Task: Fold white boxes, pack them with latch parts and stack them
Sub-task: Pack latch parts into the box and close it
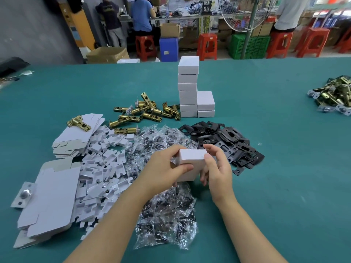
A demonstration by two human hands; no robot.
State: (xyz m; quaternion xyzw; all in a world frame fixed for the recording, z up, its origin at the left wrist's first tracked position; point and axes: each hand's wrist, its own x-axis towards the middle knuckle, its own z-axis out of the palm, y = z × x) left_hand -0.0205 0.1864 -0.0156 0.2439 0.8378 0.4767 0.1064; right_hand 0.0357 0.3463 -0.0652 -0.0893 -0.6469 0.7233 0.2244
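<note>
On the green table (266, 130) we see a stack of white boxes (188, 86) standing behind heaps of brass latches (146, 112), black plates (228, 143) and bagged screws (165, 215). Above the bags, our left hand (163, 171) and right hand (218, 171) both grip one folded white box (191, 162).

We cannot see inside the closed white box (191, 164) our hands partly cover, the brass latch heap (332, 95) at three o'clock runs off the edge, and the bagged screws (165, 215) blur together.
</note>
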